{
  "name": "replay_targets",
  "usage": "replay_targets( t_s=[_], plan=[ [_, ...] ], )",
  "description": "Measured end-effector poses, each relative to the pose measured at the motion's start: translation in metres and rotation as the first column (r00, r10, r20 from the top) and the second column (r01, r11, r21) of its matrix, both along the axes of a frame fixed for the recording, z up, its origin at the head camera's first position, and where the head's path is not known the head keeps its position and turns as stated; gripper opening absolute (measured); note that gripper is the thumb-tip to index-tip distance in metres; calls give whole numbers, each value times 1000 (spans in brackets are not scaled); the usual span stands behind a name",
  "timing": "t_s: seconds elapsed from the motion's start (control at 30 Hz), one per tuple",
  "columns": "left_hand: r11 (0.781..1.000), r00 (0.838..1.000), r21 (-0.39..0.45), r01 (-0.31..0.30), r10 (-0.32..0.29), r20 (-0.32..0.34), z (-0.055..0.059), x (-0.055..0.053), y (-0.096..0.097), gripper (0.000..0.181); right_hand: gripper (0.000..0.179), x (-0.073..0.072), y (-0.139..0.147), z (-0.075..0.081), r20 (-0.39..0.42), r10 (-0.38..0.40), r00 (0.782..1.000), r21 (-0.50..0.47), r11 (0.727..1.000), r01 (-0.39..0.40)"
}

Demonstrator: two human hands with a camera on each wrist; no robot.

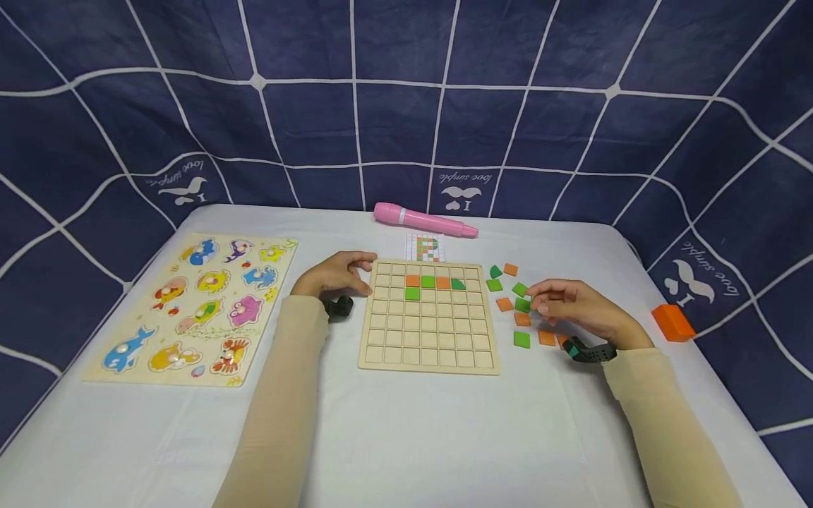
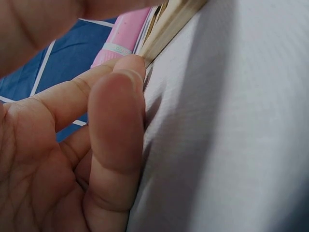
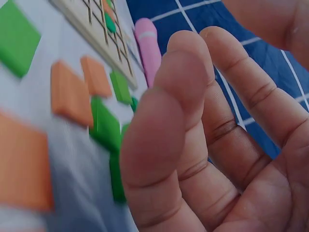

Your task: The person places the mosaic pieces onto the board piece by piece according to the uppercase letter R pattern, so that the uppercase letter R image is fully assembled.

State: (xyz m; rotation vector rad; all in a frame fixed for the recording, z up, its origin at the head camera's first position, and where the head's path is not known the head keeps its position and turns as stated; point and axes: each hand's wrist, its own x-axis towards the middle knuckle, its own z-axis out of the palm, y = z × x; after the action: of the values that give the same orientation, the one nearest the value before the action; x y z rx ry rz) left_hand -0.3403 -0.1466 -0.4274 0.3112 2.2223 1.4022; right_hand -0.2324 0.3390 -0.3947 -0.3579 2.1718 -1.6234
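A square wooden grid board (image 1: 429, 339) lies on the table. Set in its upper cells are two orange squares, two green squares and a green rounded piece (image 1: 458, 284). My left hand (image 1: 336, 274) touches the board's left edge with its fingertips, also seen at the board corner (image 2: 161, 41) in the left wrist view. To the right, my right hand (image 1: 581, 309) hovers by the loose tiles, fingers loosely bent beside a green square tile (image 1: 522, 305). In the right wrist view, the fingers (image 3: 154, 140) hide part of the green tiles (image 3: 105, 124); no tile shows between them.
Behind the board lie a small pattern card (image 1: 426, 248) and a pink microphone-shaped pen (image 1: 425, 220). A sea-animal puzzle board (image 1: 197, 310) is at the left. Several loose tiles, such as an orange square (image 1: 547, 337), lie near my right hand. An orange block (image 1: 673, 323) sits far right.
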Motion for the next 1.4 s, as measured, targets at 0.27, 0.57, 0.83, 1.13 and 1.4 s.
replay_targets(
  t_s=[0.27, 0.57, 0.83, 1.13, 1.4],
  plan=[
    [1000, 1000, 3, 8, -8, -9, -1, -1, -1, 91, 26, 15, 32, -3, -13, -71, 997, 55, 996, 72],
    [1000, 1000, -8, 2, -2, -8, 1, 1, -1, 92, 34, 28, 62, -9, -48, -116, 992, 20, 993, 117],
    [1000, 1000, -7, 2, -2, -6, 1, 1, -1, 93, 38, 36, 77, -11, -41, -117, 992, -44, 992, 116],
    [1000, 1000, -4, 6, -6, -4, 1, 1, -1, 93, 40, 38, 82, -13, -33, -94, 995, -94, 991, 91],
    [1000, 1000, -8, 5, -5, -7, 3, 1, 0, 94, 41, 38, 83, -15, -21, -101, 995, -82, 992, 98]
  ],
)
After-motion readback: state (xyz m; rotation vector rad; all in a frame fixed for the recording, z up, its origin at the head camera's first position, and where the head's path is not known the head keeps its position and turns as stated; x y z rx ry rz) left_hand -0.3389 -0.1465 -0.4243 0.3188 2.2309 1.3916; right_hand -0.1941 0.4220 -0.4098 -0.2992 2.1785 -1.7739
